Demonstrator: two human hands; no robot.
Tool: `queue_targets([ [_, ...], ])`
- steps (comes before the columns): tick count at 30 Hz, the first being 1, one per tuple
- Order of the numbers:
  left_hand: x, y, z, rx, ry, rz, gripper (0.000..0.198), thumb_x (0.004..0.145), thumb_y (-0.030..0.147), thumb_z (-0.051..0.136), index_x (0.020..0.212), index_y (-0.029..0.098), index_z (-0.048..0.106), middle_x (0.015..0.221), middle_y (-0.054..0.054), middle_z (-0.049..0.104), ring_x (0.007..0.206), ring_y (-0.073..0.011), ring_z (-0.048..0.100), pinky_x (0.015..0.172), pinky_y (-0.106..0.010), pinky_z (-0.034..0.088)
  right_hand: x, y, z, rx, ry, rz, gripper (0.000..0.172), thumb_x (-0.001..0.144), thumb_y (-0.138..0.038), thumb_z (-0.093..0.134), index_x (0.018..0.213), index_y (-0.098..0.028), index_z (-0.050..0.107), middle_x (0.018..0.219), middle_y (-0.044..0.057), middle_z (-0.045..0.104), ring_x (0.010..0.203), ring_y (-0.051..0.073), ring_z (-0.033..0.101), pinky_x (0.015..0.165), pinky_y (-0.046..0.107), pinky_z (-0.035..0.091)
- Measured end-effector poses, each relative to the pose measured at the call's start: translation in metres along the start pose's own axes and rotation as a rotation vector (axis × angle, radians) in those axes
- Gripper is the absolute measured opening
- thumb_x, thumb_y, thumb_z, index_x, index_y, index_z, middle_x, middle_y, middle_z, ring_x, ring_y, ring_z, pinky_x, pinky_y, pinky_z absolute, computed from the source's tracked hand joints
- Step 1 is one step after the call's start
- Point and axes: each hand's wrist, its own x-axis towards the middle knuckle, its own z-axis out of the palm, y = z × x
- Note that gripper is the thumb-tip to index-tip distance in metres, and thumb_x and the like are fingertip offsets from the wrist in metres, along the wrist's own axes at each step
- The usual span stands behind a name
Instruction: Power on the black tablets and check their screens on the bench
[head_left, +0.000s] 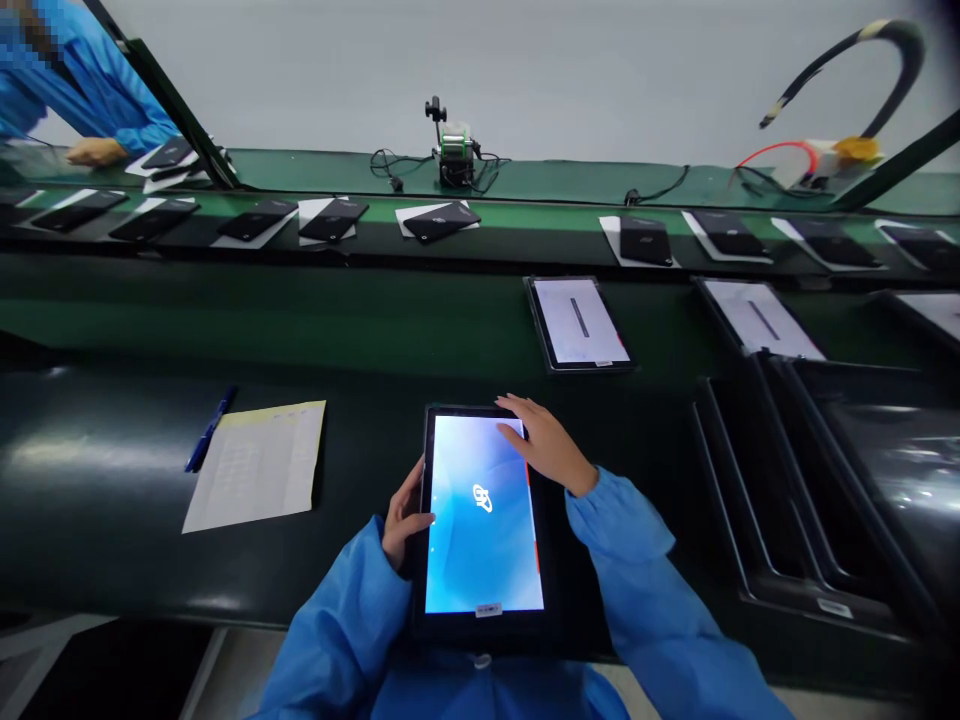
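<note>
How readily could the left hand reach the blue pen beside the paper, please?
Probably yes: the left hand holds the tablet, but only the flat paper lies between it and the pen.

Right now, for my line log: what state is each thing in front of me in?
tablet, screen lit blue, flat on the bench.
left hand, gripping the tablet's left edge.
right hand, open, fingers on the tablet's top right corner.
second tablet, face white, lying on the belt.
far devices, dark, on white sheets.
pen, lying beside the paper form.
</note>
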Motion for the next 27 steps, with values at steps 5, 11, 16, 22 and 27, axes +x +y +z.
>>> queue_targets([
  [5, 0.003, 0.0, 0.0, 0.004, -0.012, 0.025, 0.071, 0.054, 0.025, 0.076, 0.122, 0.033, 0.06, 0.122, 0.002, 0.066, 0.117, -0.0274, 0.055, 0.096, -0.036, 0.042, 0.06, -0.014, 0.02, 0.101, -0.129, -0.001, 0.023, 0.094, -0.025, 0.05, 0.105, -0.015, 0.068, 0.1, 0.007, 0.071, 0.094, 0.02, 0.066, 0.084, 0.032, 0.051],
  [11, 0.004, -0.003, -0.001, -0.013, -0.023, 0.041, 0.071, 0.055, 0.025, 0.075, 0.124, 0.032, 0.059, 0.123, 0.001, 0.065, 0.118, -0.0285, 0.054, 0.098, -0.038, 0.041, 0.089, -0.033, 0.034, 0.184, -0.218, -0.045, 0.016, 0.091, -0.019, 0.057, 0.091, -0.015, 0.073, 0.09, 0.005, 0.072, 0.084, 0.017, 0.066, 0.073, 0.024, 0.047],
  [16, 0.002, -0.001, 0.001, -0.032, -0.05, 0.026, 0.071, 0.057, 0.026, 0.076, 0.126, 0.032, 0.058, 0.122, -0.001, 0.066, 0.115, -0.0309, 0.056, 0.094, -0.04, 0.045, 0.087, -0.035, 0.033, 0.224, -0.201, -0.067, 0.012, 0.087, -0.013, 0.061, 0.088, -0.016, 0.073, 0.09, 0.004, 0.071, 0.084, 0.015, 0.065, 0.075, 0.023, 0.046],
  [22, 0.002, -0.001, 0.0, -0.005, -0.06, 0.022, 0.072, 0.061, 0.025, 0.075, 0.129, 0.031, 0.055, 0.121, -0.002, 0.066, 0.109, -0.0299, 0.06, 0.095, -0.042, 0.047, 0.084, -0.033, 0.035, 0.229, -0.155, -0.045, 0.008, 0.082, -0.012, 0.065, 0.085, -0.015, 0.072, 0.085, 0.003, 0.07, 0.078, 0.014, 0.063, 0.071, 0.023, 0.045],
  [27, 0.002, -0.002, 0.001, 0.061, -0.035, 0.08, 0.073, 0.06, 0.024, 0.081, 0.128, 0.03, 0.055, 0.123, -0.005, 0.065, 0.115, -0.0344, 0.057, 0.097, -0.049, 0.047, 0.085, -0.037, 0.039, 0.191, -0.133, -0.03, 0.008, 0.082, -0.01, 0.064, 0.081, -0.015, 0.071, 0.08, 0.003, 0.068, 0.073, 0.013, 0.061, 0.067, 0.023, 0.044],
])
